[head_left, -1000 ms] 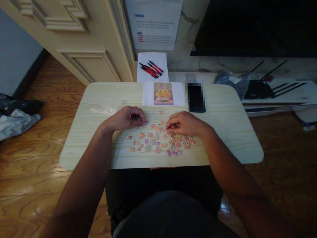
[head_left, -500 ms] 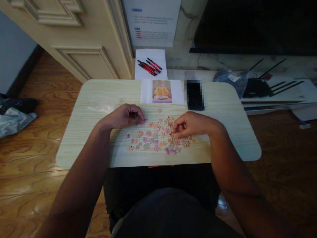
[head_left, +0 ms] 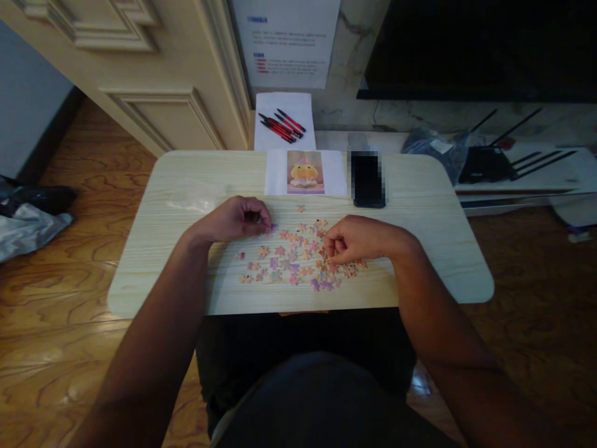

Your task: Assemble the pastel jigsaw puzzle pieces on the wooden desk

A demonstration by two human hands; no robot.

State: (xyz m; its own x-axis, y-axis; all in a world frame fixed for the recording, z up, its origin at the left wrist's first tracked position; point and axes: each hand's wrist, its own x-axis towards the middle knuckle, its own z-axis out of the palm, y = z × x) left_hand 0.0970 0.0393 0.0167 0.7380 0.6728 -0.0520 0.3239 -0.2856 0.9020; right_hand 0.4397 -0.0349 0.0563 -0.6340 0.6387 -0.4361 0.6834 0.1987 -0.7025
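Observation:
Many small jigsaw puzzle pieces (head_left: 284, 264) in pink, orange and purple lie scattered over the front middle of the pale table (head_left: 158, 261). At the upper left of this spread, my left hand (head_left: 240, 218) is closed in a pinch on a purple puzzle piece (head_left: 275, 228) at its fingertips. My right hand (head_left: 357, 239) is closed too, its fingertips down among the pieces on the right side. What those fingers hold, if anything, is hidden. One single puzzle piece (head_left: 301, 208) lies apart, below the printed picture (head_left: 305, 172) of a yellow figure.
A phone (head_left: 367, 180), partly pixelated, lies at the table's back right. A clear plastic bag (head_left: 193, 198) rests on the left. Behind the table, several red and black pens (head_left: 282, 126) lie on white paper. A black router (head_left: 487, 163) stands on the shelf at right.
My right hand has shifted slightly down and toward me over the pieces. My left hand has stayed in place with its piece.

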